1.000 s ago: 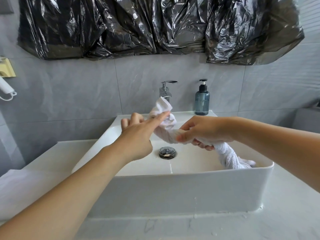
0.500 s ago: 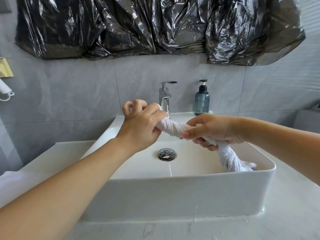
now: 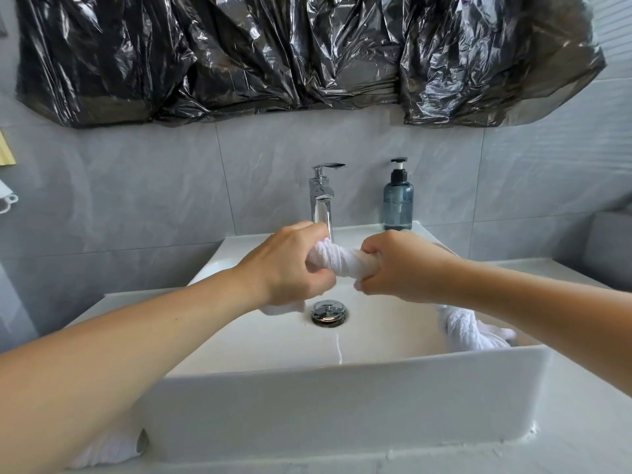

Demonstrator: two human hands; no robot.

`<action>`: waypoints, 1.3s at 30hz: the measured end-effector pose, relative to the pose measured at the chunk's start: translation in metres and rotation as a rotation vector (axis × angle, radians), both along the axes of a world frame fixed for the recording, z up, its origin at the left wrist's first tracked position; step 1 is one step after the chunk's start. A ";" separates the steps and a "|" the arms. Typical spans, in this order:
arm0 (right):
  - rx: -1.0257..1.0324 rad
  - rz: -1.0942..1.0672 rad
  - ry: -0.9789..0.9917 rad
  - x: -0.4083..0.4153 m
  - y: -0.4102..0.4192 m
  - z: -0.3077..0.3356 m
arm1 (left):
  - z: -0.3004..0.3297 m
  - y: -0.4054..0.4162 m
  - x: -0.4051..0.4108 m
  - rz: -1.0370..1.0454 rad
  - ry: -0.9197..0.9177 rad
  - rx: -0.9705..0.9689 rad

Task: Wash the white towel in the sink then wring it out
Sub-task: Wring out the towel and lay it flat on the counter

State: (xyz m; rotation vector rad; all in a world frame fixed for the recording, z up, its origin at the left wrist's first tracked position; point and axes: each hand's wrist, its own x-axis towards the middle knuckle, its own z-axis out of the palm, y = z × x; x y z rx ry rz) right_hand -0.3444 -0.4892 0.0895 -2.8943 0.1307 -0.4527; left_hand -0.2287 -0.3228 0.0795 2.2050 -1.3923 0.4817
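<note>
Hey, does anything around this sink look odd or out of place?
Yes: crumpled black plastic sheeting hangs across the wall above the faucet, about where a mirror would usually be. What it covers cannot be seen.

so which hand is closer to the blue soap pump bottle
Right. The right hand grips the twisted white towel just below and in front of the blue plastic soap pump bottle; the left hand grips the towel further left, beyond the chrome faucet.
</note>
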 end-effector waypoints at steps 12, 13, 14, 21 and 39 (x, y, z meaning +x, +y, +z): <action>-0.468 0.054 -0.194 0.034 -0.023 -0.014 | -0.017 -0.029 -0.007 -0.097 1.169 0.178; -0.510 0.056 -0.188 0.035 -0.023 -0.013 | -0.018 -0.030 -0.006 -0.106 1.262 0.173; -0.548 0.056 -0.183 0.036 -0.022 -0.012 | -0.019 -0.030 -0.006 -0.098 1.341 0.159; -0.583 0.122 -0.272 0.041 -0.033 -0.027 | -0.023 -0.034 -0.012 -0.051 1.440 0.129; -0.619 0.223 0.076 -0.035 -0.012 -0.011 | -0.009 0.037 -0.045 0.020 1.530 -0.426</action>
